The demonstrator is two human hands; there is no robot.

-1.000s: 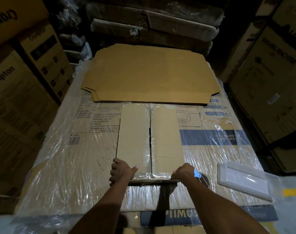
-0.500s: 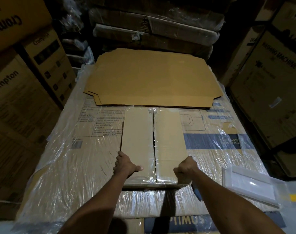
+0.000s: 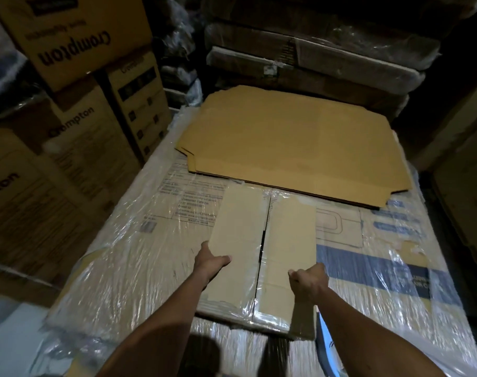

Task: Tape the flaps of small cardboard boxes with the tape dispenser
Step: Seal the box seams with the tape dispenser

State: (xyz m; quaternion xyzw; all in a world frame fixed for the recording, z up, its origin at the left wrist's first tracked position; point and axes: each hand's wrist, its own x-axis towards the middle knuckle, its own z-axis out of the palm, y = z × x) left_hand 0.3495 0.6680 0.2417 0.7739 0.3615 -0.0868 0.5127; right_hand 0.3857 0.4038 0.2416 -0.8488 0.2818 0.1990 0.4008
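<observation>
Small cardboard box (image 3: 262, 257) lies flat on wrapped worktop (image 3: 139, 257), centre seam partly gaping. Left hand (image 3: 208, 263) holds left edge, thumb on flap. Right hand (image 3: 308, 278) fisted on right flap; grip contents unclear, dispenser not identifiable. Risk: flaps spread, box slides on slick wrap. Readable: "Crompton" cartons (image 3: 77, 47).

small box (image 3: 262, 248) lies on the wrapped carton (image 3: 139, 268), flat cardboard sheet (image 3: 291, 148) just behind it.

Crompton: stacked cartons (image 3: 77, 44) | MADE IN INDIA: wrapped carton (image 3: 177, 213)
</observation>
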